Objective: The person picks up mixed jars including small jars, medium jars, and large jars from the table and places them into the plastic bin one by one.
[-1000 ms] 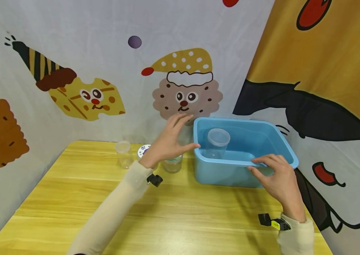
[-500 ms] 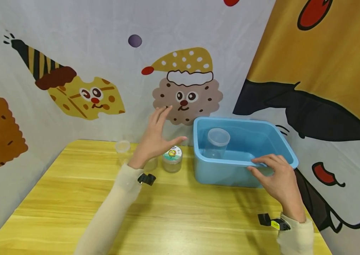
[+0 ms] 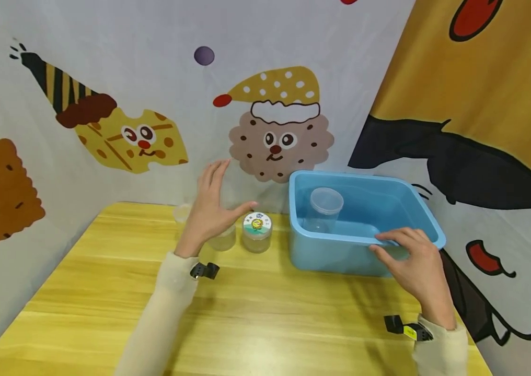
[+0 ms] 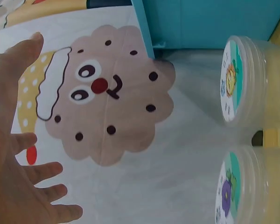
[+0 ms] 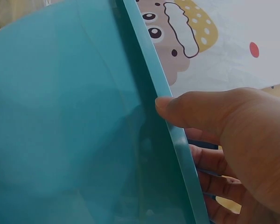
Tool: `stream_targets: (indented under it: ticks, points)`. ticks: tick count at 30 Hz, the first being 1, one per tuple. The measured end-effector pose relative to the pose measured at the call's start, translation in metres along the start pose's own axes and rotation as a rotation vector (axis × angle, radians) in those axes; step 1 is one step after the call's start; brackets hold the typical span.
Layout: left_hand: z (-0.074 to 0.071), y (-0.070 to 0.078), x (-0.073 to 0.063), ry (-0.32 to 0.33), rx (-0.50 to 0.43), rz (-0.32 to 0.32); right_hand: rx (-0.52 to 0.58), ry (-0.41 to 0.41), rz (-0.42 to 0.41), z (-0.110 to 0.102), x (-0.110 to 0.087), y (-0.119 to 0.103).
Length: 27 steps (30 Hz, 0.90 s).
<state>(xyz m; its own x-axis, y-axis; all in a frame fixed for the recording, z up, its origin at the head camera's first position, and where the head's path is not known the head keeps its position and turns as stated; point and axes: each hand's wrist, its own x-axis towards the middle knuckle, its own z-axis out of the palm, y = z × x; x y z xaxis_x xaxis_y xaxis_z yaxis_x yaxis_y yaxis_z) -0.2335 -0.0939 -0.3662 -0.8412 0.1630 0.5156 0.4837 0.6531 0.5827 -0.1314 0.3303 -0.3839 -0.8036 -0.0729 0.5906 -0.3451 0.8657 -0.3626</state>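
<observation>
My left hand (image 3: 209, 211) hovers with spread fingers over the left part of a row of clear jars and holds nothing. Just right of it stands a lidded jar (image 3: 256, 235) with a yellow flower label on top. A second jar (image 3: 222, 240), partly behind the hand, has a purple flower on its lid (image 4: 228, 189) in the left wrist view. Mostly hidden farther left is another clear jar (image 3: 181, 213). My right hand (image 3: 413, 266) grips the front rim of a blue plastic bin (image 3: 336, 256), thumb outside and fingers over the edge. Inside the bin stands a clear lidded jar (image 3: 325, 206).
The wooden table (image 3: 265, 318) carries the jars and the bin near its back edge. A cloth backdrop (image 3: 152, 68) with cartoon figures hangs close behind and along both sides.
My left hand has moved left, from beside the bin's left rim to over the left jars, uncovering the jar with the yellow flower label. The right hand stays at the bin's rim.
</observation>
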Motion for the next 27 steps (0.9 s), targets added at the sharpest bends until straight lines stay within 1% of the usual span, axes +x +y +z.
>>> stream_targets:
  ticks: [3,8,12,16,20,27]
  points:
    - [-0.008,-0.008,-0.004,0.021,-0.005,0.003,0.003,0.001,0.003,0.001,0.002,-0.001]
    - [-0.020,-0.020,-0.009,0.078,-0.004,0.013,0.000,0.004,0.011,0.000,0.006,-0.002]
    - [-0.028,-0.029,-0.015,0.106,0.000,-0.018,-0.001,0.003,0.018,0.000,0.006,-0.002]
    - [-0.032,-0.040,-0.021,0.113,-0.021,-0.059,-0.007,0.000,0.022,0.000,0.004,-0.002]
    - [-0.035,-0.049,-0.025,0.101,-0.059,-0.115,-0.008,0.000,0.024,-0.001,0.003,-0.001]
    - [-0.037,-0.063,-0.034,0.056,-0.106,-0.276,-0.013,0.000,0.019,0.000,0.001,0.000]
